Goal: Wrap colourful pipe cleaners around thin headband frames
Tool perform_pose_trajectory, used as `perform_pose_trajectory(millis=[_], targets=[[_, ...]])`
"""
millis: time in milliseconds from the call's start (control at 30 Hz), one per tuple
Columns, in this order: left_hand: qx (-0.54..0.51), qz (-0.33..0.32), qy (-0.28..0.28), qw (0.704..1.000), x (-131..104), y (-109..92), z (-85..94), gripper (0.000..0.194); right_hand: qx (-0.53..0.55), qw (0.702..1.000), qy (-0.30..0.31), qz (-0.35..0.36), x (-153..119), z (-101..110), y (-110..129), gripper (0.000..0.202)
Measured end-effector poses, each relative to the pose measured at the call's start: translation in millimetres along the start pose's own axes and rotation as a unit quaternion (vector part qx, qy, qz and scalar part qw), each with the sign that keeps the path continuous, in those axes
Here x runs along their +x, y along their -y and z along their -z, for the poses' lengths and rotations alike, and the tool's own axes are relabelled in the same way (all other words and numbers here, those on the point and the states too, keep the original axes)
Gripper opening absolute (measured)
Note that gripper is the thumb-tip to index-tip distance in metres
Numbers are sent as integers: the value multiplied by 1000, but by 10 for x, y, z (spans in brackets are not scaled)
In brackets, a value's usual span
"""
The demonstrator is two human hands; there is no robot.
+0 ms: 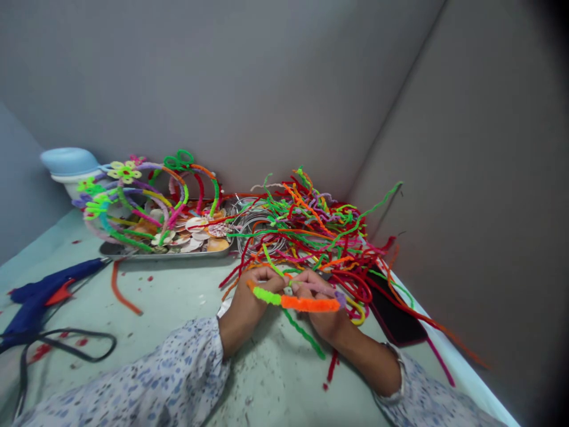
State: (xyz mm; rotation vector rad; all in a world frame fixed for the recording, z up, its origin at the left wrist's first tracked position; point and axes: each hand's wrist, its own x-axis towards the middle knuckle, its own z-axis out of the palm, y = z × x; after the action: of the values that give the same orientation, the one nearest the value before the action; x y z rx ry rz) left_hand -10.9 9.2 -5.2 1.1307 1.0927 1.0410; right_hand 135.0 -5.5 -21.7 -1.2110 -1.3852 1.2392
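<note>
My left hand [254, 299] and my right hand [323, 305] meet at the middle of the table, their fingers pinched together. Between the fingertips is a yellow-green pipe cleaner [272, 261], one end sticking up to the left. A headband [310, 304] wrapped in orange, yellow-green and purple pipe cleaner curves across the near side of both hands. Its far part is hidden among the fingers, so I cannot tell how the two join. Below the hands, a darker green pipe cleaner [304, 335] slants toward the right.
A heap of pipe cleaners [311, 219] lies behind my hands, beside coiled wire [260, 228]. Finished headbands [128, 201] stand in a metal tray [178, 255] of shells. Left are a blue glue gun [53, 290] and its cord; right, a dark phone [395, 311]. Walls close in behind and right.
</note>
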Motion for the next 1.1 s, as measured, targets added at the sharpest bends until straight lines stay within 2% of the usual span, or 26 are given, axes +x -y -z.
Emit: perform_pose_trajectory(millis=[233, 433, 567, 800, 1100], targets=[[-17, 19, 6, 1000, 40, 19, 9, 21, -19, 1000, 9, 17, -35, -15, 48, 13], [4, 16, 29, 999, 39, -30, 6, 19, -89, 992, -30, 90, -13, 34, -25, 10], [5, 7, 36, 999, 41, -19, 15, 22, -82, 993, -31, 81, 11, 37, -52, 11], [6, 0, 16, 1000, 77, 74, 39, 23, -31, 998, 7, 48, -22, 11, -6, 16], [-36, 21, 27, 999, 91, 85, 35, 20, -133, 982, -26, 131, -22, 22, -15, 9]])
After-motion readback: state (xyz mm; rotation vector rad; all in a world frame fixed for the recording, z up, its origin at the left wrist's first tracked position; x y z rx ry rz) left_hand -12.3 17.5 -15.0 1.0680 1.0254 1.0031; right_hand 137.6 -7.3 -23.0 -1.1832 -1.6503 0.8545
